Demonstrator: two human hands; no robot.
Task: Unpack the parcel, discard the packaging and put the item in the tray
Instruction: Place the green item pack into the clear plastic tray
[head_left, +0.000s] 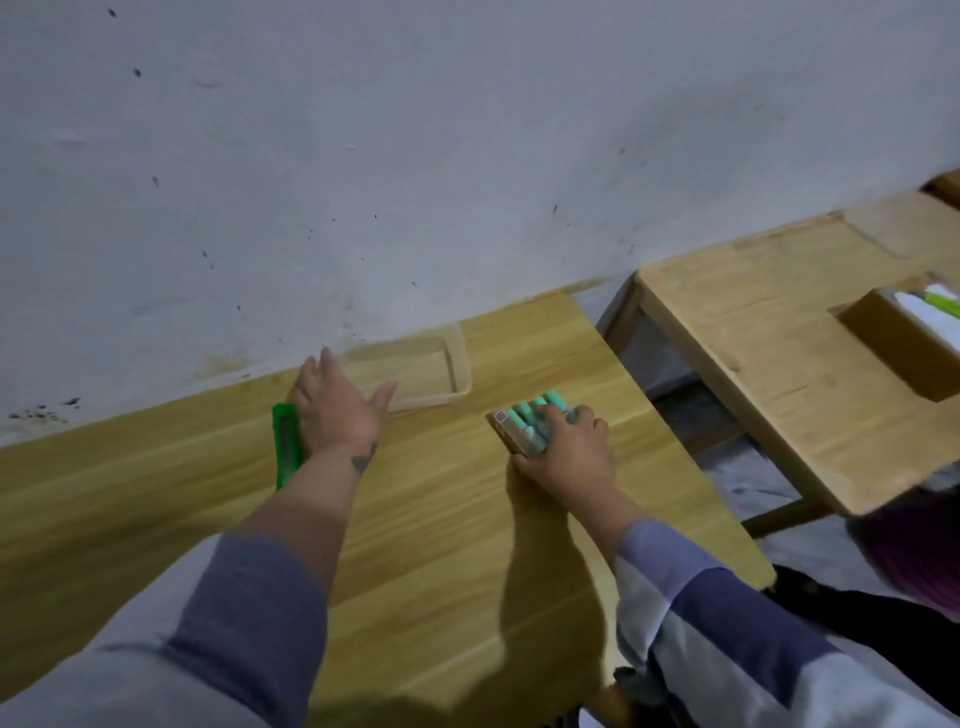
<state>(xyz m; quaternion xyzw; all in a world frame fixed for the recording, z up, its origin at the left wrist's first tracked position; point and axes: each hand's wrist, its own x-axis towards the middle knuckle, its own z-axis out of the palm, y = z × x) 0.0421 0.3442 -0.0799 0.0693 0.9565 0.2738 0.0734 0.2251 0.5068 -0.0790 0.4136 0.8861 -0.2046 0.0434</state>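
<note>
A clear pack of teal-capped markers (527, 422) lies on the wooden table (441, 519), and my right hand (569, 454) grips it from the near side. My left hand (340, 408) is flat and open, fingers spread, just left of a clear plastic tray (457, 374) that stands by the wall. A green utility knife (284, 444) lies on the table directly beside and partly under my left hand; the hand does not hold it. The tray looks empty.
A white wall runs close behind the table. To the right stands a second wooden table (779, 364) with a cardboard box (904, 348) holding white and green items. A gap of floor separates the two tables.
</note>
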